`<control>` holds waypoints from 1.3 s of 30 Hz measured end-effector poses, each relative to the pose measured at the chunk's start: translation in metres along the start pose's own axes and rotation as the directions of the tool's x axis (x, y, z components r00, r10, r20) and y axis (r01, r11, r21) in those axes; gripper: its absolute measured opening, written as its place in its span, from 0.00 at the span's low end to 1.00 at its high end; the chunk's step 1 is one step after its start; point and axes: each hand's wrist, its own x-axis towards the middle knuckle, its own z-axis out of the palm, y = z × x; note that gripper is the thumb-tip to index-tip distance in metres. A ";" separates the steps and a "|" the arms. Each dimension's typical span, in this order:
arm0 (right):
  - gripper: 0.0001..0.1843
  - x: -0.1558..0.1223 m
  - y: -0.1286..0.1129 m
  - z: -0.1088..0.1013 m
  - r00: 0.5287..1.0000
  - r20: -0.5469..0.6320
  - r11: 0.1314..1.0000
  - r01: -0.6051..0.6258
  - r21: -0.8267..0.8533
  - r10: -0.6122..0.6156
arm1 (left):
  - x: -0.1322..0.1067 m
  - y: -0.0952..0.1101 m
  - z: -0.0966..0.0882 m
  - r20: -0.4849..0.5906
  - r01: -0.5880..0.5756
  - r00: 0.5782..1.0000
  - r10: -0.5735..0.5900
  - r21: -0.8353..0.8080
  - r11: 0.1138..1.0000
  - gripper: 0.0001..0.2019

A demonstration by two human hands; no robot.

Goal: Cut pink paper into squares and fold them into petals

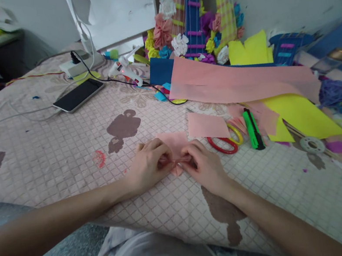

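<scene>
Between my two hands is a piece of pink paper (173,141), pinched and creased along its near edge. My left hand (148,163) has its fingers closed on the paper's left side. On the right side, my right hand (205,167) grips the same paper between thumb and fingers. Just beyond my right hand lies a pink paper square (207,125), partly over scissors (227,146) with red and yellow handles. A green utility knife (252,129) rests to the right of the scissors.
A large pink sheet (235,79) and yellow paper (308,117) lie at the right. Farther back are a glue gun (128,73) with its black cord, a phone (79,94) and a power strip (80,65). Paper guitars (193,13) with paper flowers stand against the wall.
</scene>
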 end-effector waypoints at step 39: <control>0.03 0.000 -0.003 -0.009 0.992 0.128 1.000 0.011 0.021 -0.014 | -0.002 0.000 -0.010 0.096 0.026 0.995 -0.018 -0.086 0.996 0.07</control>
